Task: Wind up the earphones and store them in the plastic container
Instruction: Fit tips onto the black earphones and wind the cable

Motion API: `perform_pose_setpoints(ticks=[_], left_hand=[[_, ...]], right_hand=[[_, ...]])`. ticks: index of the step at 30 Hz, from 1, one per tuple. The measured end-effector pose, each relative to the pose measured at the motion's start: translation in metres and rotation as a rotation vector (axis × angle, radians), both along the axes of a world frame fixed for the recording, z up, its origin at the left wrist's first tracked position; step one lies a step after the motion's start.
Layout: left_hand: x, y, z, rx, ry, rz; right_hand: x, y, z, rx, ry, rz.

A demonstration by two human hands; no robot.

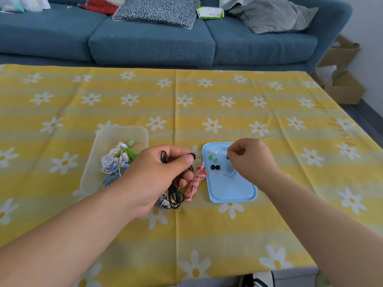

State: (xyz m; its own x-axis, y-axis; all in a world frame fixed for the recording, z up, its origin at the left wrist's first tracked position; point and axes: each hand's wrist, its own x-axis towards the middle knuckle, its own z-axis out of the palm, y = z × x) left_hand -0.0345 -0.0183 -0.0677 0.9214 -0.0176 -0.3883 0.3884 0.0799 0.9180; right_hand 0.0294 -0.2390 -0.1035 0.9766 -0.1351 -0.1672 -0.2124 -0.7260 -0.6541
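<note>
My left hand (157, 172) grips a black earphone cable (176, 193), pinching an earbud between thumb and forefinger; the rest of the cable hangs down in loops to the cloth. My right hand (248, 160) hovers over the blue lid (234, 191) with fingers curled, pinching what looks like a small black ear tip. The clear plastic container (124, 133) sits left of my left hand and holds wound white, green and blue earphones (116, 160). A red-and-white wound earphone (196, 181) lies between my hands.
Several loose ear tips, white, green, black and clear (213, 162), lie on the blue lid. A black-and-white striped earphone (163, 200) lies under my left hand. The yellow daisy tablecloth (207, 235) covers the table; a blue sofa (153, 42) stands behind.
</note>
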Motion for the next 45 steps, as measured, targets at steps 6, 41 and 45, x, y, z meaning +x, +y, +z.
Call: perform_pose_setpoints(ticks=[6, 41, 45], left_hand=[[-0.001, -0.001, -0.004, -0.008, -0.016, -0.008], [-0.001, 0.000, 0.005, -0.002, -0.115, 0.067], [-0.002, 0.000, 0.005, 0.016, -0.111, 0.055]], right_hand=[[0.005, 0.001, -0.013, -0.138, 0.029, 0.024], [-0.037, 0.049, 0.049, 1.150, 0.259, 0.055], [-0.036, 0.048, 0.048, 1.153, 0.268, 0.036]])
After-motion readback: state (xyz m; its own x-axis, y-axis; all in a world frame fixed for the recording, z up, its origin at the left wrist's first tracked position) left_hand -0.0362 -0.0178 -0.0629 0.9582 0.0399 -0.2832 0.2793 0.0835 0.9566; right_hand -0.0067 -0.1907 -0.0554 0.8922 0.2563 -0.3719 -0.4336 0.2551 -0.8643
